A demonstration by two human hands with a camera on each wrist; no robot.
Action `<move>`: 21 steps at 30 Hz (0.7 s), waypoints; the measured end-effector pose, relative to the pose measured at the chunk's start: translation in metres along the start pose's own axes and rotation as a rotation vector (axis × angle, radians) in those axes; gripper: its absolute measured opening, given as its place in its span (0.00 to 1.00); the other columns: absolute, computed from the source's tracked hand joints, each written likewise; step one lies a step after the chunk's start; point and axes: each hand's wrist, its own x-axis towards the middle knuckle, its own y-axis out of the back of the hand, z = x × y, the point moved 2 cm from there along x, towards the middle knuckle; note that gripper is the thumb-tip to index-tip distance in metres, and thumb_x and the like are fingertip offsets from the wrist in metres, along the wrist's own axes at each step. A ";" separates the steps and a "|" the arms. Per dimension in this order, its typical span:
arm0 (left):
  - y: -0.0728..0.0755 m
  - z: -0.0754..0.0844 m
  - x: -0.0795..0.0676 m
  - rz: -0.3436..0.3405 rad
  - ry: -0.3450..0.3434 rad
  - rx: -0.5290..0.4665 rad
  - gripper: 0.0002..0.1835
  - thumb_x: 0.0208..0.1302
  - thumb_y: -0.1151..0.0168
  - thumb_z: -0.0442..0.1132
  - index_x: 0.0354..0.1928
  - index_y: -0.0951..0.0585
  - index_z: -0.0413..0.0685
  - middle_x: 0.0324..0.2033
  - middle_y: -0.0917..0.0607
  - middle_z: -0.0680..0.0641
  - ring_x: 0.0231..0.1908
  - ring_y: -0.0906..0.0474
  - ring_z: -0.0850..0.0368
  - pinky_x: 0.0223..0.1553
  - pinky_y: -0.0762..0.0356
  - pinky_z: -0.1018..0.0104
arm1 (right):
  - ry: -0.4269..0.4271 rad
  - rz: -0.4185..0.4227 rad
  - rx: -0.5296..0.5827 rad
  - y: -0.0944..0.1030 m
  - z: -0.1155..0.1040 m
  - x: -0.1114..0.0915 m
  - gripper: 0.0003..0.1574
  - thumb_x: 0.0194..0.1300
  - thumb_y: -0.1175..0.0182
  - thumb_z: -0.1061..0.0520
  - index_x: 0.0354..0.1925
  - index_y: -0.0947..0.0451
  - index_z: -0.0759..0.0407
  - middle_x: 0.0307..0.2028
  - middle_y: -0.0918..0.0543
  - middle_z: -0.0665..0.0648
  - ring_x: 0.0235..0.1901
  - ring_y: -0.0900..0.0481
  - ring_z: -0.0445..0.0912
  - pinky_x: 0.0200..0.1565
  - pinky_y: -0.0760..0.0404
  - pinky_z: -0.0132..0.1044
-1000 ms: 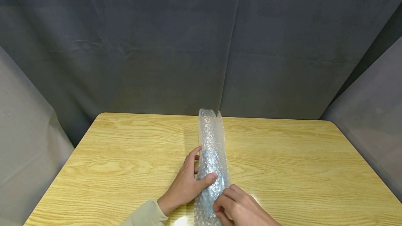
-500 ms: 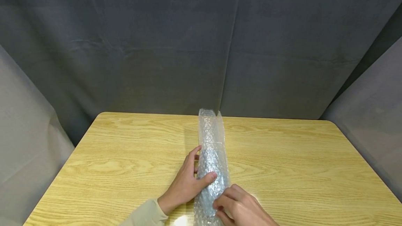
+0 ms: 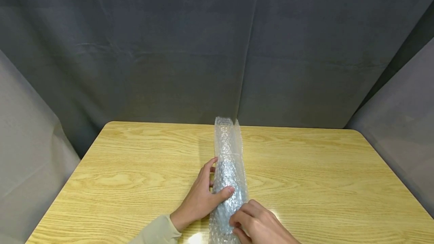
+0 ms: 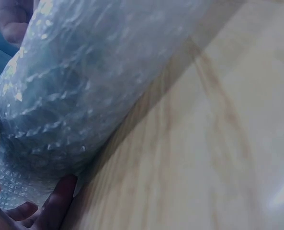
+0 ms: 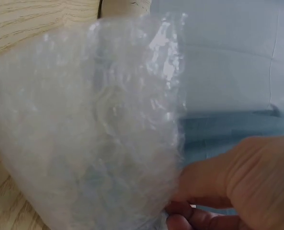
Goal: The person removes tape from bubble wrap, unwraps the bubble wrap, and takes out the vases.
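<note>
A long roll of bubble wrap (image 3: 229,172) lies lengthwise on the wooden table, its far end loose near the back edge. Something bluish shows through its nearer half; its kind is hidden by the layers. My left hand (image 3: 200,200) holds the roll from the left, thumb across the top and fingers along the side. In the left wrist view, fingertips (image 4: 60,199) rest low against the wrap, by the tabletop. On the near right, my right hand (image 3: 259,223) pinches the wrap between thumb and curled fingers. The right wrist view has the bubble wrap (image 5: 98,124) reaching up to those fingers.
The wooden table (image 3: 325,176) has rounded back corners. A dark grey curtain (image 3: 169,55) hangs behind it, and pale cloth panels (image 3: 30,153) flank both sides. The near end of the roll runs out of the head view at the bottom.
</note>
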 end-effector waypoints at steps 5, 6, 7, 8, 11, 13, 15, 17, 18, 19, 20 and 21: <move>0.000 0.001 0.001 -0.002 -0.007 0.002 0.48 0.64 0.34 0.63 0.80 0.49 0.73 0.66 0.29 0.44 0.51 0.22 0.50 0.42 0.19 0.62 | -0.037 -0.036 0.016 -0.001 0.001 0.000 0.07 0.58 0.25 0.56 0.32 0.15 0.47 0.31 0.18 0.40 0.33 0.28 0.31 0.32 0.30 0.20; 0.000 0.001 0.001 -0.002 -0.008 0.003 0.48 0.64 0.34 0.63 0.80 0.49 0.73 0.66 0.29 0.44 0.51 0.22 0.50 0.42 0.19 0.61 | -0.038 -0.035 0.016 -0.001 0.001 0.000 0.08 0.58 0.25 0.56 0.32 0.15 0.47 0.31 0.18 0.40 0.33 0.29 0.31 0.32 0.30 0.20; 0.000 0.001 0.001 -0.002 -0.009 0.004 0.48 0.65 0.34 0.63 0.80 0.49 0.73 0.66 0.29 0.44 0.51 0.22 0.50 0.42 0.19 0.61 | -0.040 -0.038 0.018 -0.001 0.001 0.000 0.07 0.58 0.25 0.56 0.32 0.15 0.47 0.30 0.18 0.40 0.33 0.29 0.31 0.32 0.30 0.20; 0.000 0.001 0.001 -0.002 -0.010 0.005 0.48 0.65 0.34 0.63 0.80 0.50 0.73 0.66 0.29 0.44 0.52 0.22 0.50 0.42 0.19 0.61 | -0.040 -0.038 0.019 -0.001 0.001 0.000 0.07 0.58 0.25 0.56 0.32 0.15 0.47 0.30 0.18 0.40 0.33 0.29 0.31 0.32 0.30 0.20; 0.000 0.002 0.000 -0.001 -0.011 0.007 0.48 0.64 0.34 0.63 0.80 0.49 0.73 0.66 0.29 0.43 0.52 0.22 0.50 0.42 0.19 0.61 | -0.039 -0.039 0.020 -0.001 0.002 0.000 0.07 0.58 0.25 0.56 0.32 0.16 0.47 0.30 0.18 0.39 0.32 0.29 0.30 0.32 0.30 0.20; 0.000 0.002 0.000 0.000 -0.012 0.006 0.49 0.64 0.33 0.62 0.80 0.49 0.73 0.66 0.29 0.43 0.51 0.22 0.50 0.41 0.19 0.62 | -0.041 -0.044 0.022 -0.002 0.002 0.000 0.07 0.58 0.25 0.56 0.31 0.16 0.47 0.29 0.19 0.39 0.32 0.30 0.30 0.31 0.31 0.20; -0.001 0.001 0.000 0.002 -0.013 0.005 0.49 0.64 0.33 0.62 0.80 0.49 0.73 0.66 0.29 0.43 0.51 0.21 0.50 0.40 0.18 0.63 | -0.044 -0.050 0.024 -0.002 0.002 0.000 0.07 0.58 0.25 0.57 0.31 0.15 0.47 0.29 0.19 0.39 0.32 0.31 0.29 0.31 0.31 0.19; -0.001 0.001 -0.001 0.001 -0.013 0.003 0.49 0.64 0.33 0.62 0.80 0.49 0.73 0.66 0.29 0.43 0.52 0.21 0.49 0.39 0.18 0.63 | -0.055 -0.061 0.030 -0.002 0.002 0.000 0.07 0.58 0.25 0.57 0.31 0.15 0.47 0.28 0.19 0.39 0.32 0.31 0.29 0.31 0.32 0.19; -0.001 0.001 -0.001 0.000 -0.012 0.002 0.49 0.64 0.33 0.62 0.80 0.49 0.72 0.66 0.29 0.43 0.52 0.21 0.49 0.39 0.18 0.64 | -0.063 -0.068 0.036 -0.002 0.002 0.000 0.07 0.58 0.25 0.57 0.31 0.15 0.47 0.28 0.19 0.39 0.32 0.31 0.29 0.31 0.31 0.19; -0.001 0.001 -0.001 -0.001 -0.011 0.002 0.49 0.64 0.33 0.62 0.80 0.50 0.73 0.66 0.29 0.43 0.52 0.21 0.49 0.39 0.18 0.64 | -0.065 -0.068 0.037 -0.002 0.002 0.000 0.07 0.58 0.25 0.57 0.31 0.15 0.47 0.28 0.19 0.39 0.32 0.31 0.29 0.31 0.31 0.19; -0.001 0.001 -0.001 -0.001 -0.011 0.002 0.49 0.64 0.33 0.62 0.80 0.50 0.73 0.66 0.29 0.43 0.52 0.20 0.49 0.39 0.18 0.64 | -0.069 -0.072 0.042 -0.002 0.002 0.000 0.07 0.58 0.25 0.57 0.31 0.15 0.47 0.28 0.19 0.39 0.32 0.31 0.29 0.31 0.31 0.19; -0.001 0.001 -0.001 -0.002 -0.010 0.001 0.49 0.64 0.33 0.62 0.80 0.50 0.73 0.66 0.30 0.43 0.52 0.20 0.49 0.39 0.17 0.64 | -0.070 -0.073 0.044 -0.002 0.002 0.000 0.07 0.58 0.25 0.57 0.31 0.15 0.47 0.28 0.19 0.39 0.32 0.31 0.29 0.31 0.31 0.19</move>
